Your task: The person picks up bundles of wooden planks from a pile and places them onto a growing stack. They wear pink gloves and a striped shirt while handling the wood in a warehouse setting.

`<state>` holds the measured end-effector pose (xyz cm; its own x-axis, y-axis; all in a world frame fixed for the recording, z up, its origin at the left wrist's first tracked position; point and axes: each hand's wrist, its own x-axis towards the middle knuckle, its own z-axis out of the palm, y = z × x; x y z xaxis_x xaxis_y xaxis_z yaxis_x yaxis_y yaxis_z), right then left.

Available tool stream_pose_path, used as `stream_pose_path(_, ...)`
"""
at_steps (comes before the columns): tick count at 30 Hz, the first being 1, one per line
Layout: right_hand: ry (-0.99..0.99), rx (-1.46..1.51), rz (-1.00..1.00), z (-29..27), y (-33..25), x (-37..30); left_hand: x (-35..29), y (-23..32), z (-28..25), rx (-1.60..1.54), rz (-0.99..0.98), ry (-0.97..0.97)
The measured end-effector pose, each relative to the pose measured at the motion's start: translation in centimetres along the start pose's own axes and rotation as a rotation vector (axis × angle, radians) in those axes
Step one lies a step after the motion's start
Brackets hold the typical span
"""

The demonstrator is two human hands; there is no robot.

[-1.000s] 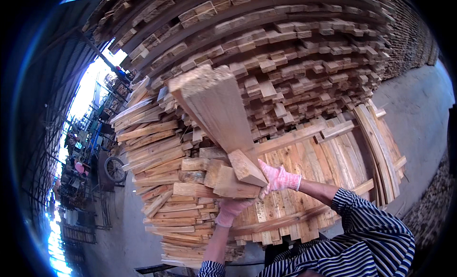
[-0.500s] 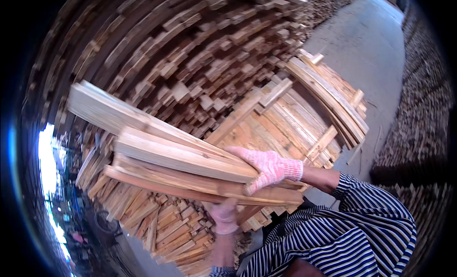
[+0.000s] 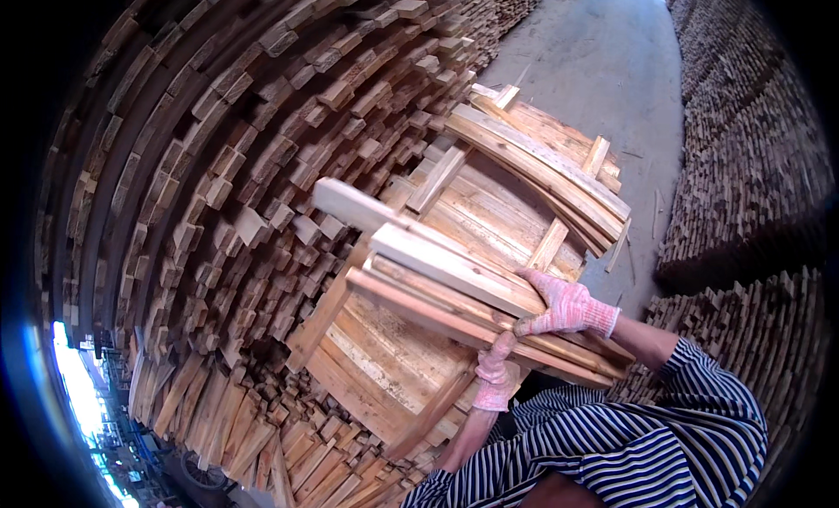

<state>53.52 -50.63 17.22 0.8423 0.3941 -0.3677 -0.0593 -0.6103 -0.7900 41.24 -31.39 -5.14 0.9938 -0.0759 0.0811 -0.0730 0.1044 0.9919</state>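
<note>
A bundle of several wooden boards (image 3: pixel 446 268) is held in both my gloved hands, tilted, with its long ends pointing to the upper left. My right hand (image 3: pixel 568 307), in a pink and white knit glove, is closed over the boards' far side near their right end. My left hand (image 3: pixel 495 373), gloved alike, grips the near edge from below, its thumb by the lowest board. Beneath the bundle lies a low platform of flat planks (image 3: pixel 376 368), partly hidden by the boards. Farther along it, more boards (image 3: pixel 542 167) rest across crosspieces (image 3: pixel 551 246).
A tall wall of stacked boards (image 3: pixel 236 167) rises on the left, its ends jutting unevenly. Loose short pieces (image 3: pixel 306 456) are heaped at the lower left. A concrete aisle (image 3: pixel 585 54) runs away at the top, with more stacked wood (image 3: pixel 743 141) along the right.
The bundle has swung rightward, from beyond the platform's left side to over its near part, still in both hands. The whole view has turned somewhat left.
</note>
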Motion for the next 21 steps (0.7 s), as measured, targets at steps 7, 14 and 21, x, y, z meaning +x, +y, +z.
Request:
stream_pose_path(7, 0.145, -0.241, 0.399, -5.6, -0.9, 4.0, 14.7, 12.5, 6.7, -0.571, -0.691, 0.211)
stream_pose_path(14, 0.239, 0.256, -0.046, -8.8, 10.0, 10.4, 23.2, 5.9, 6.8, 0.176, -0.532, 0.309)
stream_pose_path(21, 0.11, 0.024, 0.137, -7.9, 9.4, 12.4, 22.9, 6.2, 5.2, -0.008, -0.703, 0.221)
